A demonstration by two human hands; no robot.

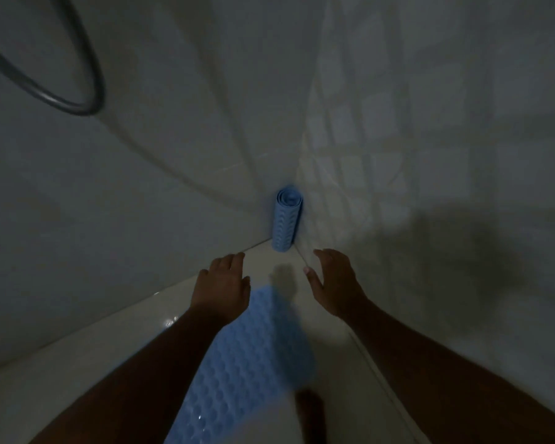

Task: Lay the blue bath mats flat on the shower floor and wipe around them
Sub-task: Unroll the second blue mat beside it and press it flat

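Observation:
A blue bubble-textured bath mat [250,357] lies spread out on the pale shower floor [87,363], running from the bottom edge toward the far corner. A second blue mat [286,217] stands rolled up and upright in that corner, against the walls. My left hand [223,282] hovers over the flat mat's far end, fingers loosely extended, holding nothing. To the right of it, my right hand [334,280] is spread open above the bare floor. Both hands are short of the rolled mat and apart from it.
Tiled walls close in on the left and right. A grey shower hose [77,100] loops down at the upper left. A translucent shower curtain [366,133] hangs on the right. A foot [310,415] shows at the bottom, next to the flat mat. The light is dim.

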